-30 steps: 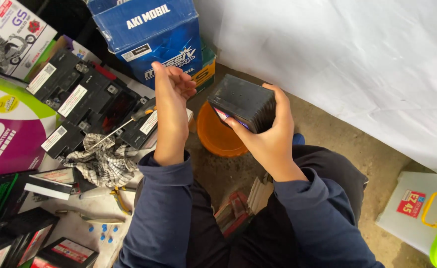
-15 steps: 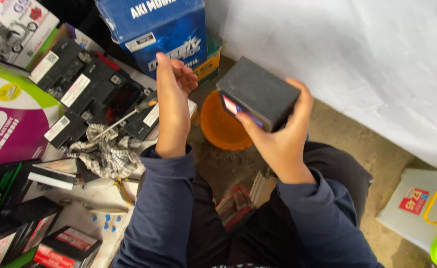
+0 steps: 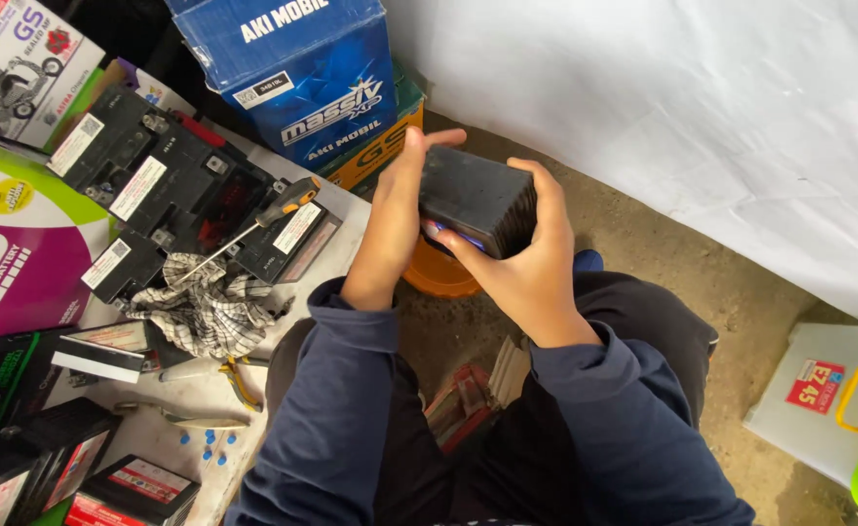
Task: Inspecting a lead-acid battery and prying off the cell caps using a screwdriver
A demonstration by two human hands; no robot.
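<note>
A small black battery (image 3: 477, 200) is held up in front of me between both hands. My right hand (image 3: 521, 258) cups it from below and the right side, fingers over its top edge. On its left face lies my left hand (image 3: 395, 219), thumb across the top. Under the battery sits an orange bowl (image 3: 438, 278), partly hidden by my hands. Both arms wear dark blue sleeves.
A blue cardboard box (image 3: 297, 73) stands behind the hands. Several black batteries (image 3: 171, 190), a screwdriver (image 3: 258, 219) and a checked rag (image 3: 205, 307) lie on the left. Pliers (image 3: 239, 380), blue caps and more boxes lie lower left. A white sheet (image 3: 702, 107) hangs right.
My left hand, held open apart from the battery before, has closed in onto its left side. The battery has stayed in my right hand, turned slightly.
</note>
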